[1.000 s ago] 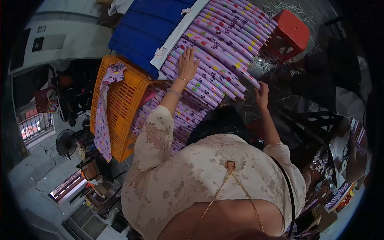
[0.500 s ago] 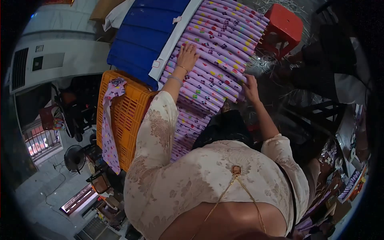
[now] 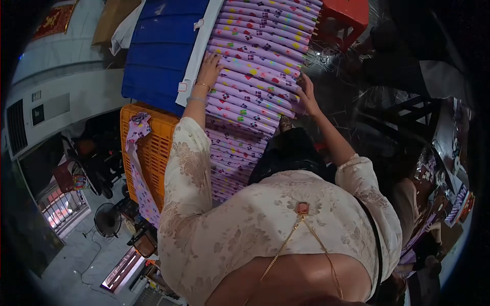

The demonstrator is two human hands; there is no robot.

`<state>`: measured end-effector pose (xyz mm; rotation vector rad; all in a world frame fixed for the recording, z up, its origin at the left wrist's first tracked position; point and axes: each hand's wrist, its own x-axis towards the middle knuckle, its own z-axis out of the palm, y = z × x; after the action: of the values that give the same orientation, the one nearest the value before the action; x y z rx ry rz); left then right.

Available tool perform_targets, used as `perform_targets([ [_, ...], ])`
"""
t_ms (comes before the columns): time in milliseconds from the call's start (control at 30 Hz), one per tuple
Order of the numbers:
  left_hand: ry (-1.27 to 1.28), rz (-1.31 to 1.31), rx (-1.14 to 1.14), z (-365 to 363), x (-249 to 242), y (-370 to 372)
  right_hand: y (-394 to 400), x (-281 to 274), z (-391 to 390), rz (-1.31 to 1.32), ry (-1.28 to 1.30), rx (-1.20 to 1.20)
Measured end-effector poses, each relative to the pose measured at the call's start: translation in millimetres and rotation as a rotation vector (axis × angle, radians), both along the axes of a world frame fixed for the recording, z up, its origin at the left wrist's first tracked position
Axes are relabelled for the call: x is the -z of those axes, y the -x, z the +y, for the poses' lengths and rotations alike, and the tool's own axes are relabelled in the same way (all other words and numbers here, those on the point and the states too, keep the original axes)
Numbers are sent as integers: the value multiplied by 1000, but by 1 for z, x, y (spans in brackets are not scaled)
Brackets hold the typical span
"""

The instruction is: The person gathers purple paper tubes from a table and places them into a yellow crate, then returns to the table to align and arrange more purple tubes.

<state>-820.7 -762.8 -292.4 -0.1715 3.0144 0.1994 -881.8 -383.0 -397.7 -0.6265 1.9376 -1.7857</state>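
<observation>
Several rolls of lilac wrapping paper point(image 3: 258, 60) with colourful printed shapes lie side by side in a slanting layer in front of me. My left hand point(image 3: 210, 70) rests flat on the rolls near their left ends, fingers outstretched, beside a long white strip point(image 3: 196, 57). At the opposite ends, my right hand point(image 3: 307, 95) has its slightly bent fingers against the roll tips, and its palm is partly turned from view. Below this layer, more rolls point(image 3: 232, 163) in the same print show between my left arm and my dark-clothed legs.
A blue ridged container point(image 3: 158, 51) borders the white strip on the left. Beneath it stands an orange plastic crate point(image 3: 150, 158) with a printed strip of paper point(image 3: 137, 153) hanging over it. A red stool point(image 3: 352, 15) is at the upper right, near a person in dark clothing point(image 3: 393, 76).
The view has shifted, so the rolls and both hands appear farther left. My left hand stays flat on the rolls, and my right hand remains at the roll ends with its fingers slightly more extended.
</observation>
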Motion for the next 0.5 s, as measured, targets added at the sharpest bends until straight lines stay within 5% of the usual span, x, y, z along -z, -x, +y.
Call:
perform_targets([
  [200, 38, 59, -70, 12, 9, 4, -24, 26, 14, -1159, 308, 793],
  [300, -1, 49, -66, 13, 11, 9, -30, -7, 0, -1274, 219, 726],
  [333, 5, 53, -43, 13, 11, 8, -38, 28, -14, -1166, 310, 734],
  [400, -13, 86, -69, 11, 11, 6, -19, -51, -39, -1532, 329, 620],
  [467, -43, 151, -125, 8, 8, 5, -28, 9, -71, -1443, 308, 567],
  [500, -42, 149, -121, 6, 5, 7, -24, -22, -79, -1440, 203, 568],
])
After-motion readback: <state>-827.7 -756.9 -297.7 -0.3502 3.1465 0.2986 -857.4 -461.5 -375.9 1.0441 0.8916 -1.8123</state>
